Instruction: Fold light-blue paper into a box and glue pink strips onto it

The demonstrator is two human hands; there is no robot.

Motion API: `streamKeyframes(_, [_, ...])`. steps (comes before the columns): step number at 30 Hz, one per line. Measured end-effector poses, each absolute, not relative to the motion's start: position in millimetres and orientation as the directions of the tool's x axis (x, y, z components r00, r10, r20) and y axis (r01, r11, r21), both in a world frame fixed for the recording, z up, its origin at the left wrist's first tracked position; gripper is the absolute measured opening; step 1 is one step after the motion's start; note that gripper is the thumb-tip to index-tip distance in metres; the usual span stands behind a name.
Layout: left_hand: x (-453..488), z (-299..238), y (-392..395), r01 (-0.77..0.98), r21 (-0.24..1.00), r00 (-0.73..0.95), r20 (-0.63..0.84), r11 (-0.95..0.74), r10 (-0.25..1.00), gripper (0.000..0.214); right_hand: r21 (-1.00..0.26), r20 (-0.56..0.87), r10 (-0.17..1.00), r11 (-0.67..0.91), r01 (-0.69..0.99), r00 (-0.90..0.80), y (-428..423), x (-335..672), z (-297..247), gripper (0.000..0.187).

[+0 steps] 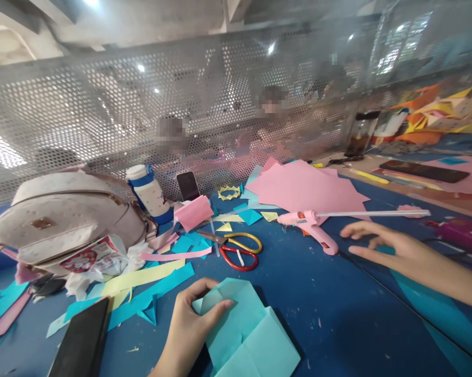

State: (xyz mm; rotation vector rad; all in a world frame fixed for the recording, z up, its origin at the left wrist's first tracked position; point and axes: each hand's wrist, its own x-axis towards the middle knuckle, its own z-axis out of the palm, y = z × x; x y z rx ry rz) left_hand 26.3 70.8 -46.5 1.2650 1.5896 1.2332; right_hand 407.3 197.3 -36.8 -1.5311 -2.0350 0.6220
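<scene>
My left hand (189, 327) grips the left edge of a folded light-blue paper piece (246, 335) lying on the blue table (338, 314), thumb on top. My right hand (385, 246) stretches out from the right with its fingers spread and holds nothing. Its fingertips are close to the pink glue gun (312, 225), which lies on the table with a long white glue stick (373, 213) in its back.
Scissors (236, 248) with red and yellow handles lie at centre among paper scraps. A pale bag (63, 220), a bottle (149, 193) and a standing phone (188, 186) are at left, pink sheets (302, 188) behind. A dark phone (81, 343) lies near left. Beyond a perforated metal screen (102, 104), people sit.
</scene>
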Motion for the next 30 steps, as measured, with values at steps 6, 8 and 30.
streamKeyframes(6, [29, -48, 67, 0.260, 0.965, -0.158, 0.032, 0.011, 0.987, 0.016, -0.683, 0.016, 0.934, 0.271, 0.678, -0.358, 220, 357, -34, 0.053])
streamKeyframes(8, [29, -47, 66, 0.258, 0.966, -0.173, 0.024, 0.021, 0.985, 0.015, -0.717, -0.027, 0.930, 0.237, 0.656, -0.365, 227, 347, -36, 0.052])
streamKeyframes(30, [25, -44, 68, 0.188, 0.982, -0.296, 0.056, 0.001, 0.954, 0.014, -0.947, -0.156, 0.506, 0.167, 0.273, -0.848, 191, 286, 10, 0.043])
